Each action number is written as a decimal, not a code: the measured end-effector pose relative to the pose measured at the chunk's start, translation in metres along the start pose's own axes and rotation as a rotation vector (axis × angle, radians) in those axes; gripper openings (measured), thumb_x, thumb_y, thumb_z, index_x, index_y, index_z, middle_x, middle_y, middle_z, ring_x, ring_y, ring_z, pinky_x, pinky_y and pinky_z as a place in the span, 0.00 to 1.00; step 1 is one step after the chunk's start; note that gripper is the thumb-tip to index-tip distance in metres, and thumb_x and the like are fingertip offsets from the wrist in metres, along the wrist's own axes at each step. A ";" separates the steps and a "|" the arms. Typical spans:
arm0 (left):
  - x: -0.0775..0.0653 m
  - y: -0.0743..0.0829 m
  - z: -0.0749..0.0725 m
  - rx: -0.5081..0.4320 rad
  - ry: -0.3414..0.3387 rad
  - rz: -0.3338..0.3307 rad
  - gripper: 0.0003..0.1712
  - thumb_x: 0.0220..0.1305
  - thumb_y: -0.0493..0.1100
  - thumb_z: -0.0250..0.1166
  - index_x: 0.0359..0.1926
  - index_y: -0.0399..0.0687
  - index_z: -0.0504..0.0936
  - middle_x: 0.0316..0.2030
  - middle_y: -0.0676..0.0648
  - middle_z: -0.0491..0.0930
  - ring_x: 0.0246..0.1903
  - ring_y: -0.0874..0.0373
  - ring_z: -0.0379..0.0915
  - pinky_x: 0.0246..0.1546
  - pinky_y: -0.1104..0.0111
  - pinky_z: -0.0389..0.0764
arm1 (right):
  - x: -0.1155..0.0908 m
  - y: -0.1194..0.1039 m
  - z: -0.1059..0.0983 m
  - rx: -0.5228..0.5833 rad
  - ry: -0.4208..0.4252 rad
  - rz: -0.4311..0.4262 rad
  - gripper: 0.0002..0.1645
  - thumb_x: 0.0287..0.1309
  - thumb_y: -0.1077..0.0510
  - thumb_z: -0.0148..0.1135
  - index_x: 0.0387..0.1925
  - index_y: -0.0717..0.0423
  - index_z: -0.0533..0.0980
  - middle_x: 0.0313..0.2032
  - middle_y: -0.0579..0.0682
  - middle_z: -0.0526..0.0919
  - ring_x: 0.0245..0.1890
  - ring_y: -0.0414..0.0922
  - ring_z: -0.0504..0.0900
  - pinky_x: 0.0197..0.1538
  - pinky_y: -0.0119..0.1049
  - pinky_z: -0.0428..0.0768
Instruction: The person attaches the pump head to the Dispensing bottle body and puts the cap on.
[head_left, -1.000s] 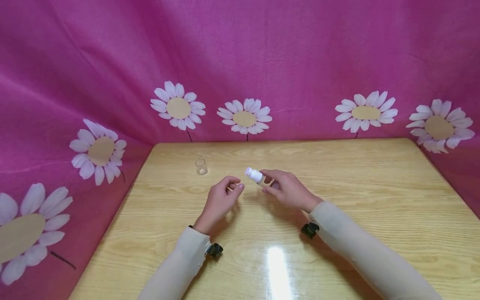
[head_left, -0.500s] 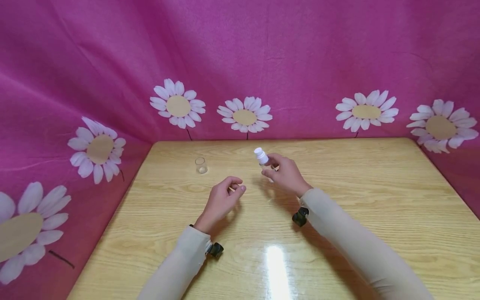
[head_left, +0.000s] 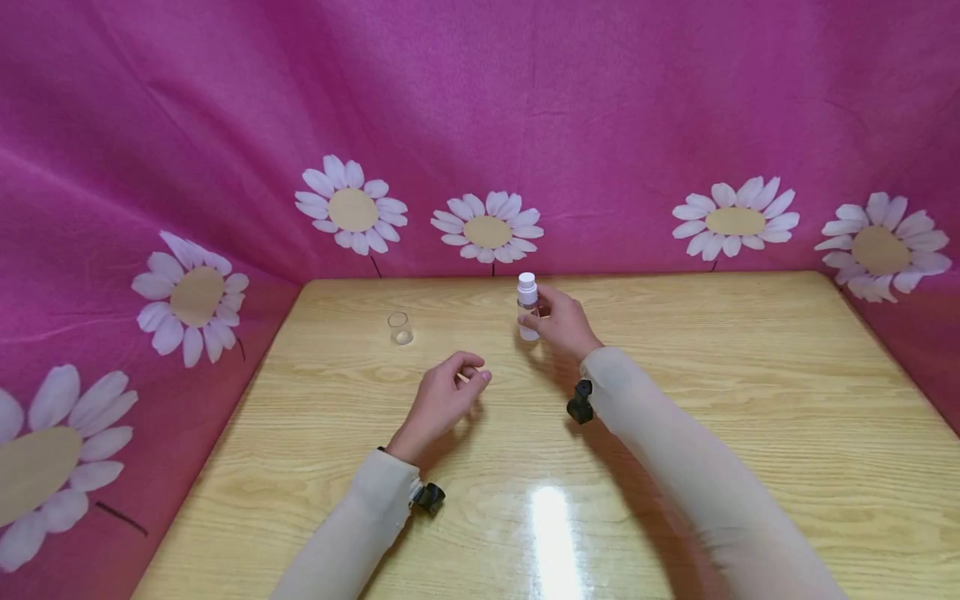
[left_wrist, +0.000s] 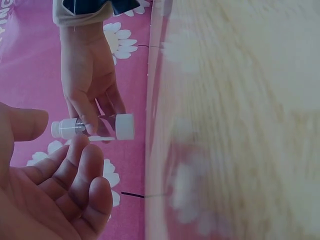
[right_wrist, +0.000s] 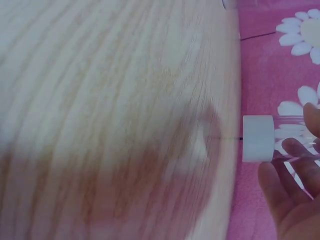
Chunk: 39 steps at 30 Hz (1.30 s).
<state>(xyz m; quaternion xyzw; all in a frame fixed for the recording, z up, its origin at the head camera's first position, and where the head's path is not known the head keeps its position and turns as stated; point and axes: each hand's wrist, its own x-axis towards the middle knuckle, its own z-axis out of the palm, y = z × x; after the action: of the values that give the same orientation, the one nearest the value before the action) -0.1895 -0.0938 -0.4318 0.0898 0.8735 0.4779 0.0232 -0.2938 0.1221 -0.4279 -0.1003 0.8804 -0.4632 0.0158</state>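
Note:
My right hand [head_left: 567, 325] grips a small clear pump bottle [head_left: 528, 307] with a white top, thumb in front and fingers behind. It stands upright over the far middle of the table. The left wrist view shows the bottle [left_wrist: 107, 127] sideways with its white base [left_wrist: 125, 127]; the right wrist view has that base [right_wrist: 258, 138] a little off the tabletop. My left hand [head_left: 444, 402] hangs nearer, fingers loosely curled around nothing. Beyond it to the left, a clear cap [head_left: 401, 328] like a little cup is on the table.
The wooden table [head_left: 712, 375] reaches back to a magenta cloth [head_left: 600, 125] printed with white daisies, which also runs along both sides. A bright light reflection [head_left: 553, 542] lies near the front. Each wrist bears a black camera.
My right hand has moved away from my left hand toward the back of the table, turning the bottle from tilted to upright. The left hand and the clear cap have stayed in place.

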 end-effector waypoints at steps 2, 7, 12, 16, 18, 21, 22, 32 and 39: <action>0.000 -0.001 0.001 -0.009 -0.014 -0.005 0.19 0.69 0.49 0.61 0.54 0.43 0.80 0.38 0.47 0.81 0.29 0.62 0.73 0.30 0.70 0.74 | 0.002 0.000 -0.001 0.014 -0.007 0.013 0.26 0.63 0.58 0.65 0.62 0.54 0.72 0.55 0.59 0.82 0.55 0.57 0.81 0.58 0.50 0.80; 0.000 0.000 0.003 -0.019 -0.030 -0.008 0.21 0.69 0.50 0.61 0.56 0.42 0.79 0.39 0.48 0.81 0.29 0.61 0.74 0.30 0.70 0.75 | 0.007 0.002 0.000 0.016 0.001 0.011 0.26 0.62 0.57 0.65 0.62 0.55 0.73 0.55 0.60 0.82 0.56 0.58 0.81 0.58 0.50 0.81; 0.001 0.002 0.003 -0.007 -0.024 0.000 0.21 0.69 0.50 0.61 0.56 0.42 0.79 0.39 0.48 0.81 0.30 0.60 0.73 0.31 0.69 0.75 | 0.012 0.005 0.002 -0.002 0.025 0.025 0.25 0.61 0.57 0.67 0.59 0.55 0.75 0.54 0.59 0.83 0.55 0.56 0.83 0.56 0.49 0.82; 0.001 0.001 0.004 -0.020 -0.032 -0.009 0.20 0.69 0.49 0.61 0.55 0.42 0.79 0.39 0.47 0.80 0.29 0.61 0.73 0.30 0.70 0.75 | 0.015 0.005 0.006 0.002 0.037 0.031 0.24 0.59 0.60 0.68 0.57 0.59 0.75 0.54 0.60 0.83 0.54 0.57 0.83 0.56 0.49 0.82; 0.001 0.000 0.005 -0.036 -0.035 -0.011 0.20 0.69 0.49 0.62 0.55 0.42 0.79 0.39 0.47 0.80 0.28 0.62 0.73 0.29 0.70 0.75 | 0.017 0.005 0.008 0.005 0.047 0.029 0.24 0.58 0.62 0.68 0.56 0.60 0.75 0.53 0.62 0.83 0.54 0.58 0.83 0.56 0.50 0.82; 0.001 0.000 0.007 -0.044 -0.039 -0.012 0.20 0.68 0.49 0.62 0.55 0.42 0.79 0.39 0.47 0.81 0.27 0.62 0.73 0.28 0.70 0.75 | 0.018 0.005 0.011 0.011 0.057 0.044 0.25 0.58 0.63 0.68 0.57 0.60 0.74 0.55 0.63 0.83 0.54 0.59 0.83 0.57 0.51 0.81; 0.001 0.000 0.007 -0.045 -0.039 -0.010 0.20 0.68 0.49 0.62 0.55 0.42 0.79 0.39 0.47 0.80 0.26 0.62 0.73 0.28 0.70 0.75 | 0.019 0.005 0.012 0.004 0.062 0.047 0.25 0.58 0.62 0.68 0.57 0.60 0.74 0.55 0.63 0.82 0.55 0.59 0.82 0.57 0.50 0.81; 0.001 0.000 0.007 -0.036 -0.043 -0.029 0.20 0.69 0.50 0.61 0.55 0.44 0.79 0.39 0.48 0.80 0.27 0.62 0.73 0.28 0.71 0.74 | 0.022 0.012 0.017 0.012 0.060 0.044 0.25 0.59 0.60 0.68 0.58 0.56 0.75 0.56 0.61 0.83 0.56 0.58 0.82 0.58 0.50 0.80; 0.000 0.000 0.006 -0.023 -0.039 -0.027 0.21 0.69 0.50 0.61 0.56 0.43 0.79 0.40 0.48 0.80 0.28 0.61 0.73 0.30 0.70 0.74 | 0.022 0.014 0.021 0.045 0.065 0.075 0.26 0.59 0.60 0.68 0.59 0.54 0.76 0.56 0.59 0.82 0.56 0.56 0.81 0.60 0.49 0.79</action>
<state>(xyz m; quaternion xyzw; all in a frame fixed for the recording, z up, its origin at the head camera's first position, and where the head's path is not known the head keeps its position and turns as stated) -0.1884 -0.0888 -0.4351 0.0871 0.8684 0.4858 0.0475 -0.3152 0.1090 -0.4499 -0.0519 0.8731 -0.4848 0.0069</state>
